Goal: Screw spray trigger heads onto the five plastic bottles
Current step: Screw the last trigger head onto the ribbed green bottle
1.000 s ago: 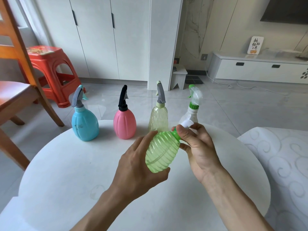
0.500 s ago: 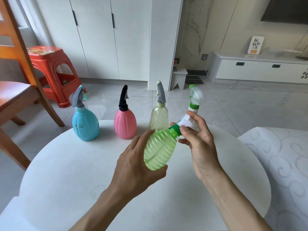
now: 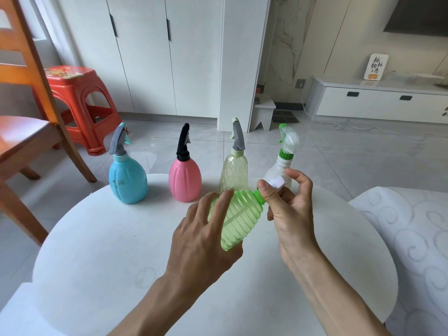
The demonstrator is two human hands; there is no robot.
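My left hand (image 3: 201, 241) holds a ribbed green bottle (image 3: 238, 219) tilted above the white round table (image 3: 97, 251), neck pointing up and right. At that neck, my right hand (image 3: 291, 214) pinches the green collar (image 3: 259, 196) of a white spray head (image 3: 277, 183); the hand hides most of the head. Along the table's far edge stand a blue bottle (image 3: 127, 180), a pink bottle (image 3: 184, 180), a clear yellowish bottle (image 3: 234, 173) and a white bottle (image 3: 278, 169). Each of them carries a trigger head.
A wooden chair (image 3: 29, 132) stands at the left with a red plastic stool (image 3: 77, 103) behind it. A white patterned cushion (image 3: 412, 238) borders the table on the right. White cabinets and a low TV bench line the far wall.
The green bottle has risen slightly and tilted more upright. My right hand has turned at the neck, its fingers opening out above the collar. My left fingers have stretched further over the bottle.
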